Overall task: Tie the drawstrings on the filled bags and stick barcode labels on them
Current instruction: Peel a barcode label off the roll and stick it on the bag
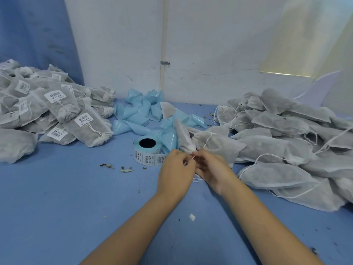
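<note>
Grey filled bag [183, 135], drawstring [193, 157] pinched

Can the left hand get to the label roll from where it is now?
Probably yes: the label roll stands just beyond the left hand with nothing between, but both that and the right hand are pinching the bag's drawstring.

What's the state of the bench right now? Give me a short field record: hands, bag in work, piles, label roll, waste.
left hand: pinching the drawstring at the bag's neck
right hand: pinching the same drawstring, close against the left
bag in work: filled, neck toward the hands, no label visible
left pile: bags tied and carrying barcode labels
right pile: filled bags, loose strings, no labels seen
label roll: standing on the blue table, just left of the hands
waste: blue backing strips heaped behind the roll
</note>
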### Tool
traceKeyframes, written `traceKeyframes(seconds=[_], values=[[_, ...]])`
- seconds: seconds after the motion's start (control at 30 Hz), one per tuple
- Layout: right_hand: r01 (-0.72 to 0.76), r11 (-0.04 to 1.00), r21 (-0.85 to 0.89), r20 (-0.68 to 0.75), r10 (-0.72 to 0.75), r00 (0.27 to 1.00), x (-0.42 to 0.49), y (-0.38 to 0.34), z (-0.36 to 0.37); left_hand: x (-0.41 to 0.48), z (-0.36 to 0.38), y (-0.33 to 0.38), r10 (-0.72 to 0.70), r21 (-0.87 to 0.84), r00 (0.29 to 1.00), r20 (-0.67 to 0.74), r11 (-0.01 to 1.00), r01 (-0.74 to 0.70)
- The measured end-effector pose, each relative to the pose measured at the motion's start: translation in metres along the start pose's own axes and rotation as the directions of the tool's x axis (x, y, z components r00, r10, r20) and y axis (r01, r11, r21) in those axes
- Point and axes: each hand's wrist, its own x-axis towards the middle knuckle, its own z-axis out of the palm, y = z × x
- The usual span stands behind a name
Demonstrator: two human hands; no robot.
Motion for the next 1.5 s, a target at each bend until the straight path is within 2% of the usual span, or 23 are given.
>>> traceKeyframes(seconds=[0.13,0.27,0.37,0.63,0.73,0.87,1.0,1.23,1.37,1.5], values=[[0.082,0.961,-0.266,-0.022,-0.091,0.996,0.0,0.004,0.001,0.001,-0.004,0.004,-0.203,-0.226,0.978,0.053,0.951,0.209],[0.129,0.904,-0.408,0.016,-0.134,0.991,0.0,0.009,0.003,0.003,-0.006,0.005,-0.262,-0.295,0.962,0.077,0.916,0.273],[0.109,0.927,-0.359,0.033,-0.105,0.994,0.001,0.008,0.003,0.001,-0.006,0.009,-0.243,-0.323,0.967,0.076,0.912,0.254],[-0.019,0.998,-0.06,0.137,0.027,0.99,0.002,-0.001,-0.004,-0.005,-0.002,0.01,-0.191,-0.332,0.976,0.104,0.918,0.215],[-0.026,0.999,0.02,0.142,0.023,0.99,0.001,-0.002,-0.004,-0.007,0.0,0.007,-0.12,-0.266,0.987,0.106,0.953,0.145],[-0.05,0.992,0.117,0.08,0.041,0.996,0.001,-0.004,-0.003,-0.004,0.0,0.0,-0.05,-0.18,0.986,0.16,0.981,0.079],[-0.09,0.979,0.181,0.04,0.084,0.996,0.0,-0.007,-0.003,-0.003,0.002,-0.007,0.051,0.065,0.964,0.259,0.995,-0.07],[-0.12,0.956,0.267,0.027,0.117,0.993,0.001,-0.006,-0.005,-0.001,-0.002,-0.007,0.128,0.128,0.942,0.311,0.976,-0.175],[-0.105,0.969,0.225,0.083,0.089,0.993,0.001,-0.008,-0.007,-0.001,-0.008,-0.016,0.143,0.337,0.961,0.237,0.915,-0.22],[-0.027,0.993,0.112,0.091,0.017,0.996,0.001,-0.009,-0.011,0.002,-0.012,-0.019,0.117,0.316,0.99,0.079,0.939,-0.136]])
